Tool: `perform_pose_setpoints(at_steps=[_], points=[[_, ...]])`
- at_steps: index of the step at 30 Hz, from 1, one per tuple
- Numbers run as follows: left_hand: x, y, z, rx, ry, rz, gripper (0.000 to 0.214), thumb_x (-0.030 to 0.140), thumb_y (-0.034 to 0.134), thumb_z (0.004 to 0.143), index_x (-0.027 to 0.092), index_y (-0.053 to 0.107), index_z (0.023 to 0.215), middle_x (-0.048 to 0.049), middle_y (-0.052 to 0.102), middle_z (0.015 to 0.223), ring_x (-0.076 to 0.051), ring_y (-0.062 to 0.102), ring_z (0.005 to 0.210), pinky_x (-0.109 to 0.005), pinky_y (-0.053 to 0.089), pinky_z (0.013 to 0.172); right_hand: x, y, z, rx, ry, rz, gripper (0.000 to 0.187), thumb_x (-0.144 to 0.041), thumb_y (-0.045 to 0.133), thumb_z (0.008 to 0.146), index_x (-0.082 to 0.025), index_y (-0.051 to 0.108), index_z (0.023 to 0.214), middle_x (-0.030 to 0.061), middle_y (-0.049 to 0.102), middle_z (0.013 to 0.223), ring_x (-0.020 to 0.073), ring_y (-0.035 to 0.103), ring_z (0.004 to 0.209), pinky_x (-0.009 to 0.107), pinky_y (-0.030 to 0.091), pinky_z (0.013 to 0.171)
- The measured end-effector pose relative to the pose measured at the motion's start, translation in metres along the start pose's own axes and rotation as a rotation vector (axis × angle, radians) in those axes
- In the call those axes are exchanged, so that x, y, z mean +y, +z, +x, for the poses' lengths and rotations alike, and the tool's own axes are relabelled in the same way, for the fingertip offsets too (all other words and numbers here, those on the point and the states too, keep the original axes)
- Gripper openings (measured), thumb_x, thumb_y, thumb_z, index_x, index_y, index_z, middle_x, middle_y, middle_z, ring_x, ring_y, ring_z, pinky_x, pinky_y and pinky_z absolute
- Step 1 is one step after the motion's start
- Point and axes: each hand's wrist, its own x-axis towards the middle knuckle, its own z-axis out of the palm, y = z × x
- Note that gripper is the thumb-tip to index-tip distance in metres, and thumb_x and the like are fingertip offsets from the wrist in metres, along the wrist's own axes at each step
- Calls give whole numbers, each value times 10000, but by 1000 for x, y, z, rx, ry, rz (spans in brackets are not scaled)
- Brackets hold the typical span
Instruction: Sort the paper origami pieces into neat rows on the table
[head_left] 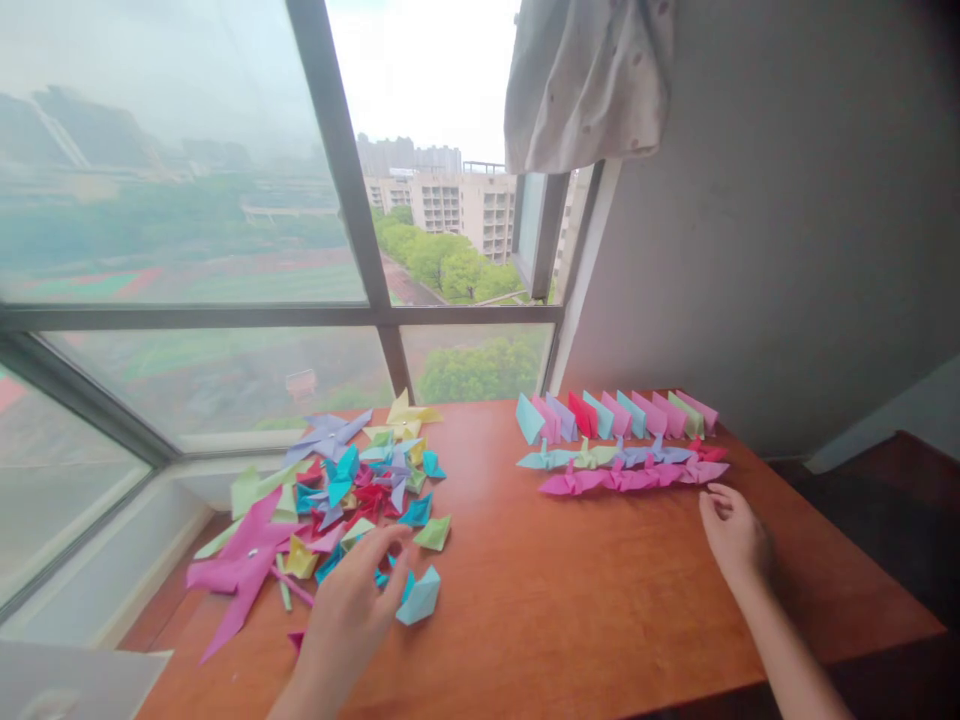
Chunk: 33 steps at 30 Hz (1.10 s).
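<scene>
My left hand (352, 595) is over the near side of a loose heap of folded paper pieces, thumb and forefinger apart. Blue and green pieces lie close to its fingertips, including a light blue folded piece (420, 596) and a green one (433, 533). I see nothing held in that hand. My right hand (735, 535) is at the right end of a row of pink paper cranes (626, 480), its fingers loosely curled with a gap at the thumb. Its fingertips are close to the last pink crane (705, 471); whether they touch it I cannot tell.
Behind the pink row stands a row of mixed-colour cranes (596, 455), then a line of upright folded papers (600, 415). Paper pinwheels, pink (238, 562), purple (328, 437) and yellow (405, 413), lie around the heap. The wooden tabletop (517, 590) meets a window (382, 315) and wall.
</scene>
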Motion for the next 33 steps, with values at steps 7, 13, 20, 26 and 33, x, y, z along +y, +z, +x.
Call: perform_pose_setpoints(at_steps=[7,13,20,26,33], points=[[-33,-26,66,55,-151,360,349,324,426,926,167,606,1180,-108,688,1120,-247,660,965,-323,506,777,-60,5,-63,-159,-93,162,470,-549,497,805,-171,694,1000,112,746,892,229,685,734,337,526,693],[-30,-17,101,-130,-55,560,234,263,454,920,195,668,986,-92,680,1005,-241,666,905,-289,478,695,-118,10,-98,-256,-217,311,398,-503,516,850,-173,704,970,98,749,901,206,685,712,324,552,697],[17,-2,75,-189,141,475,212,222,438,959,217,650,939,-62,665,944,-203,624,915,-269,463,721,-189,-5,-135,-419,-493,396,280,-360,472,953,-196,665,1073,59,703,877,159,651,708,274,533,680],[82,33,31,-415,567,304,133,144,518,901,219,628,906,-50,647,914,-207,596,863,-300,489,722,-225,-13,-162,-497,-821,258,174,-279,487,957,-223,651,964,19,650,801,156,628,748,249,457,665],[93,52,7,-387,503,76,236,161,456,917,237,603,1086,-57,649,967,-193,616,891,-279,494,734,-152,-15,-149,-399,-598,171,233,-344,480,953,-222,625,818,11,656,718,146,626,642,238,444,621]])
